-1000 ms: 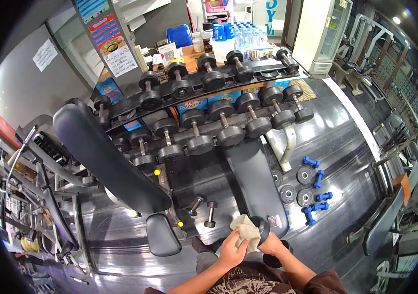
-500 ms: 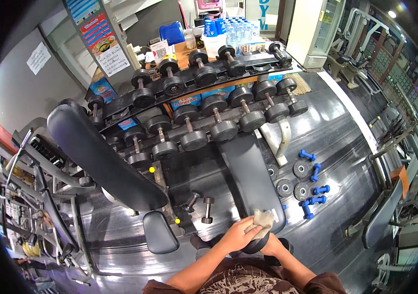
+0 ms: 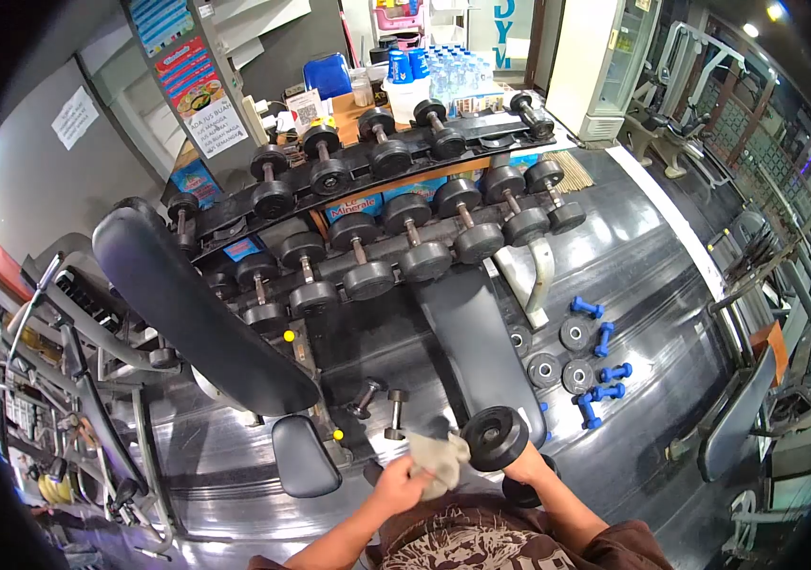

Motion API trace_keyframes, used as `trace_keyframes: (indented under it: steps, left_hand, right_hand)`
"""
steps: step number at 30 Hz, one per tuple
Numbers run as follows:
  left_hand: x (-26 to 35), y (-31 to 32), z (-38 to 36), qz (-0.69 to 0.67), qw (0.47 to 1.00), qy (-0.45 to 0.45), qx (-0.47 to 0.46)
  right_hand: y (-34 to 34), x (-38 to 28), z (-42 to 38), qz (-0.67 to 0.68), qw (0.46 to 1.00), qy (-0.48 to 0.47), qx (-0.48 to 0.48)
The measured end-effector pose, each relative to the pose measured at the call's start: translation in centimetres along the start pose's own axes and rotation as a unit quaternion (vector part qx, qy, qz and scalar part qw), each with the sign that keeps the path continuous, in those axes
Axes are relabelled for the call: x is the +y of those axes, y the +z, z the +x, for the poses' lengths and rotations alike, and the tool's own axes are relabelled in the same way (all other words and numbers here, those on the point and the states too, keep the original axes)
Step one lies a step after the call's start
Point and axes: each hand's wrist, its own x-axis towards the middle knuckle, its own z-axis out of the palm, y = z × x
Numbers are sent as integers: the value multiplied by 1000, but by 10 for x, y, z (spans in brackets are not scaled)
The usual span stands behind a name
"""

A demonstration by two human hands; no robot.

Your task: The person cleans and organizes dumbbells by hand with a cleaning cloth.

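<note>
My left hand (image 3: pixel 400 488) is closed on a beige cloth (image 3: pixel 440 464), which hangs to the left of a black dumbbell (image 3: pixel 495 439). My right hand (image 3: pixel 529 465) grips that dumbbell by its handle, mostly hidden behind the upper round head. The lower head shows beneath my right wrist. Both hands are in front of my torso, near the end of a flat black bench (image 3: pixel 481 342). A small gap seems to separate cloth and dumbbell head.
A two-tier rack (image 3: pixel 377 176) of dumbbells stands ahead. Two small dumbbells (image 3: pixel 396 415) lie on the floor left of the bench. To its right are weight plates (image 3: pixel 577 376) and several blue dumbbells (image 3: pixel 616 372). An upright padded bench (image 3: pixel 197 304) stands at left.
My left hand has moved left and down with the cloth, away from the dumbbell. The dumbbell, held in my right hand, has tilted up so its round end face shows.
</note>
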Motion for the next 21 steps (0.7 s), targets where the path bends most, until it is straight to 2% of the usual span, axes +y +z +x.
trace_keyframes:
  steps: [1, 4, 6, 7, 8, 10, 13, 16, 17, 18, 20, 21]
  left_hand:
    - [9, 1, 8, -70, 995, -38, 63]
    - [45, 10, 42, 3, 1000, -8, 21]
    - [71, 37, 64, 153, 964, 215, -32]
    - [89, 48, 67, 293, 919, 254, -72]
    - [102, 54, 67, 353, 898, 253, -78]
    - [90, 44, 71, 287, 930, 188, -130]
    - [81, 34, 74, 211, 964, 108, -118]
    - [65, 26, 88, 84, 993, -13, -87]
    - [30, 27, 94, 5, 999, 24, -38]
    - [20, 18, 100, -97, 993, -57, -43]
    - [23, 3, 105, -294, 948, -123, 3]
    - [8, -2, 110, -321, 933, -161, 20]
  right_hand:
    - [-6, -10, 2, 8, 1000, -1, -7]
    - [-5, -20, 4, 5, 999, -39, 8]
    - [1, -26, 3, 28, 997, -71, 23]
    - [7, -25, -2, -27, 989, -114, 85]
    - [11, -23, -4, -80, 973, -160, 148]
    - [3, -41, -4, -59, 987, -137, 62]
    - [13, -35, -8, 89, 995, -33, 37]
    - [19, -16, -19, 55, 997, 54, 15]
    - [14, -18, -20, 40, 999, 7, 24]
    - [14, -1, -20, 17, 1000, -2, -5]
    - [-17, -54, -21, -8, 997, -69, -17]
    - [-27, -67, -27, 32, 995, -96, 3]
